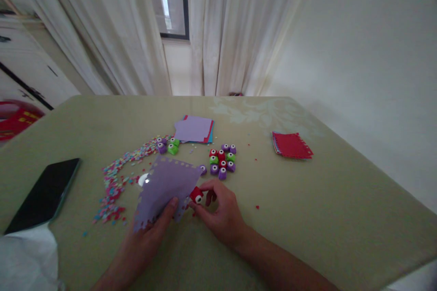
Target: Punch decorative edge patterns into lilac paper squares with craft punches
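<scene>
From my end the biggest thing in view is the table (pixel 324 191), covered in an olive-green cloth and running back to pale curtains (pixel 112 32). A dark phone (pixel 44 193) lies face up near the left edge, well apart from the work. In front of me is the lilac paper sheet (pixel 167 184), its edges already notched with small cut-outs; it is lifted slightly off the cloth and tilted. My left hand (pixel 146 236) is clamped on its near edge, thumb on top and fingers hidden underneath. My right hand (pixel 220 211) sits just beside it, thumb and fingers closed around the red paper punch (pixel 196 195), which meets the sheet's near right corner; I cannot tell whether the paper is actually inside the slot. Farther back lies a stack of coloured paper (pixel 194 129) with a lilac sheet on top, and off to the right a red stack with notched edges (pixel 292 145). Between them and my hands is a cluster of punches (pixel 222 160) in red, green and purple, packed close together. A smaller group of purple and green punches (pixel 168 146) sits just beside the coloured stack, and one purple punch (pixel 203 170) touches the sheet's far right edge. Confetti (pixel 119 177) in pink, blue and white trails across the cloth left of the sheet.
</scene>
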Action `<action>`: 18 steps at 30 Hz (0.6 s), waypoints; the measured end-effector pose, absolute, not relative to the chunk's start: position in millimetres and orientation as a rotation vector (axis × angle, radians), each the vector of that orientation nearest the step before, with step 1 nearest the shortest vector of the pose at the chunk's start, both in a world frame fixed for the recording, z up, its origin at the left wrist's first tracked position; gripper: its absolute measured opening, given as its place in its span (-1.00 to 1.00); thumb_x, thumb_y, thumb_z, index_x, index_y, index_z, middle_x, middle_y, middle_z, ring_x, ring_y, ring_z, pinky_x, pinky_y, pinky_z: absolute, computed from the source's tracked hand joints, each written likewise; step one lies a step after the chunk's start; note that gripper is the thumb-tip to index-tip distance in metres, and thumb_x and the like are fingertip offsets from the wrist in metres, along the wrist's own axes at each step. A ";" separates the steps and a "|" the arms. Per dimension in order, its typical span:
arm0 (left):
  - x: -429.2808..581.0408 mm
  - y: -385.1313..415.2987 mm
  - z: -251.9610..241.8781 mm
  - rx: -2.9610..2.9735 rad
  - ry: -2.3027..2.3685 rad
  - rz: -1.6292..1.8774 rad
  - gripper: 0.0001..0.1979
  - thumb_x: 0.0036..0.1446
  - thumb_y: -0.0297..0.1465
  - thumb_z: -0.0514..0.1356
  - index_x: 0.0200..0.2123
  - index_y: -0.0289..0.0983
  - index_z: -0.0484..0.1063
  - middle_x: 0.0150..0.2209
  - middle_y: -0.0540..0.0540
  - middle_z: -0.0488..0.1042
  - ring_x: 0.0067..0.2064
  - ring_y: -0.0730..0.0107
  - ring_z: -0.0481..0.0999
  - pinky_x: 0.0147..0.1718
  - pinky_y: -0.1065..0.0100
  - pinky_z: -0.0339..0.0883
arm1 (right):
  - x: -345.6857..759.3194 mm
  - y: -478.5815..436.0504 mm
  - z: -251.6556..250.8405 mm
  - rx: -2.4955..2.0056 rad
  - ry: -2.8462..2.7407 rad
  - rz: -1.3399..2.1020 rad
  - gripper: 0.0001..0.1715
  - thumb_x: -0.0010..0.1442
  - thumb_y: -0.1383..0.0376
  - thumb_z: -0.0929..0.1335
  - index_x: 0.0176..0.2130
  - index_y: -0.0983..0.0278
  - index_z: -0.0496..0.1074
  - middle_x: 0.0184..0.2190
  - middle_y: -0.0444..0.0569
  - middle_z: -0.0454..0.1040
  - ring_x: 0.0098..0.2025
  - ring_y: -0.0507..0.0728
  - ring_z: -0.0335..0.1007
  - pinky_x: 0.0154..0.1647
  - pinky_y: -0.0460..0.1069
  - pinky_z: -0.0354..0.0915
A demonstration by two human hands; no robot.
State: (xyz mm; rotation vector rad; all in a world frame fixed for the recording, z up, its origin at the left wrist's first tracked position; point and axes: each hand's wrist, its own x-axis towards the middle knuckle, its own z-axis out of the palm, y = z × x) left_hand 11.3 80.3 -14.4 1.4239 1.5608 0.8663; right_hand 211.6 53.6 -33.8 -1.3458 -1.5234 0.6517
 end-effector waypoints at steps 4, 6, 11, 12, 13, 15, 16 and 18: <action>10.8 79.0 -17.6 1.451 1.591 0.844 -0.65 0.10 -0.07 0.29 -0.16 -0.16 0.62 -0.13 -0.14 0.73 -0.02 -0.10 0.70 0.08 0.00 0.56 | 213.4 54.8 -33.3 -1.292 -1.533 0.685 -0.73 0.19 0.25 0.53 -0.13 0.22 0.48 -0.27 -0.08 0.54 -0.36 0.08 0.41 -0.31 -0.04 0.34; 9.5 78.7 -19.9 1.465 1.607 0.868 -0.67 0.11 -0.08 0.28 -0.16 -0.14 0.62 -0.09 -0.13 0.72 0.03 -0.07 0.68 0.15 0.02 0.51 | 214.4 56.0 -32.0 -1.269 -1.516 0.712 -0.75 0.19 0.28 0.53 -0.12 0.22 0.50 -0.25 -0.08 0.54 -0.35 0.08 0.44 -0.30 -0.04 0.36; 6.5 80.2 -22.0 1.507 1.593 0.880 -0.76 0.02 -0.10 0.34 -0.27 -0.07 0.65 -0.18 -0.06 0.73 0.00 -0.06 0.68 0.15 0.06 0.51 | 216.1 58.4 -29.0 -1.238 -1.429 0.801 -0.72 0.16 0.29 0.56 -0.14 0.21 0.50 -0.26 -0.12 0.53 -0.36 0.05 0.52 -0.26 -0.05 0.42; 7.0 80.2 -22.3 1.514 1.593 0.882 -0.75 0.04 -0.11 0.34 -0.26 -0.07 0.65 -0.18 -0.06 0.73 -0.02 -0.05 0.69 0.14 0.06 0.51 | 216.4 58.5 -28.8 -1.233 -1.421 0.810 -0.71 0.16 0.30 0.56 -0.14 0.21 0.50 -0.27 -0.13 0.53 -0.36 0.06 0.52 -0.26 -0.05 0.42; 7.9 79.8 -22.9 1.523 1.593 0.888 -0.75 0.06 -0.10 0.32 -0.24 -0.07 0.65 -0.16 -0.07 0.72 -0.03 -0.04 0.69 0.14 0.06 0.51 | 216.6 58.5 -28.6 -1.231 -1.419 0.816 -0.71 0.16 0.30 0.57 -0.14 0.21 0.50 -0.27 -0.13 0.53 -0.35 0.06 0.52 -0.26 -0.05 0.42; 9.9 78.1 -25.2 1.542 1.596 0.901 -0.74 0.10 -0.08 0.29 -0.23 -0.07 0.64 -0.17 -0.07 0.72 -0.05 -0.02 0.69 0.12 0.06 0.52 | 217.0 58.6 -28.5 -1.242 -1.429 0.814 -0.71 0.15 0.29 0.57 -0.14 0.22 0.51 -0.28 -0.12 0.54 -0.33 0.07 0.51 -0.25 -0.05 0.41; 10.5 76.9 -26.8 1.553 1.596 0.906 -0.74 0.10 -0.07 0.28 -0.25 -0.07 0.63 -0.18 -0.07 0.72 -0.06 -0.02 0.70 0.10 0.06 0.53 | 217.1 58.7 -28.4 -1.247 -1.432 0.809 -0.71 0.15 0.28 0.57 -0.14 0.21 0.51 -0.28 -0.11 0.54 -0.33 0.07 0.50 -0.25 -0.04 0.41; 9.8 74.6 -30.2 1.577 1.590 0.905 -0.75 0.08 -0.05 0.29 -0.29 -0.05 0.63 -0.23 -0.06 0.72 -0.09 -0.03 0.70 0.05 0.07 0.57 | 217.3 59.2 -28.3 -1.254 -1.428 0.804 -0.70 0.15 0.27 0.58 -0.14 0.21 0.51 -0.29 -0.12 0.55 -0.33 0.07 0.49 -0.25 -0.04 0.40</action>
